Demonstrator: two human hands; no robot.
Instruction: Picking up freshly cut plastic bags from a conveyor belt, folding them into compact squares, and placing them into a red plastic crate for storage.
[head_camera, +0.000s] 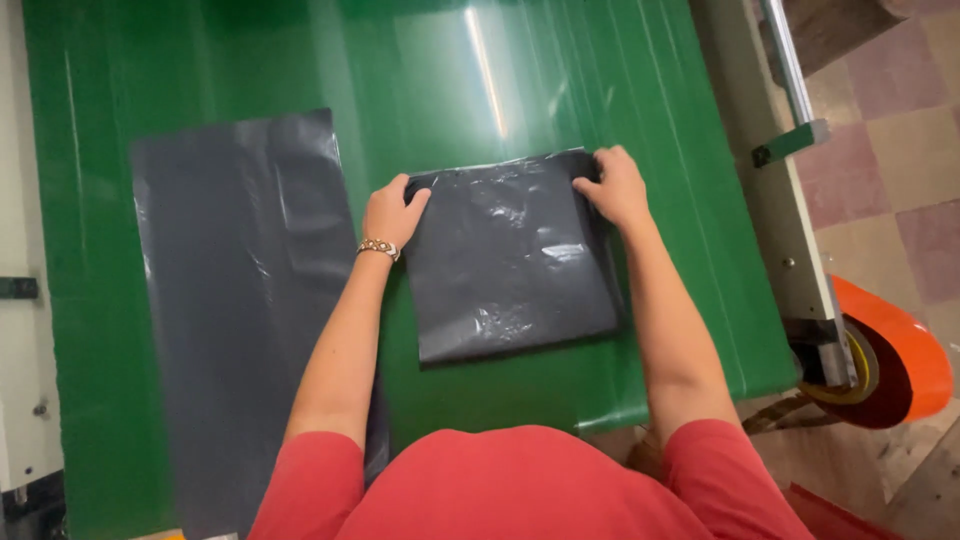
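A folded dark grey plastic bag (510, 260) lies flat on the green table (500, 80) in front of me. My left hand (392, 212), with a beaded bracelet at the wrist, presses on the bag's far left corner. My right hand (615, 185) holds down the far right corner, fingers curled over the edge. To the left lies a longer unfolded stack of dark grey plastic bags (240, 300), flat on the table and partly under my left forearm.
The table's right side has a grey metal frame (800, 250) with a green bracket. An orange roll of tape (890, 365) hangs at the frame's lower right. Beyond it is a tiled floor (900, 150). A pale surface borders the table's left edge.
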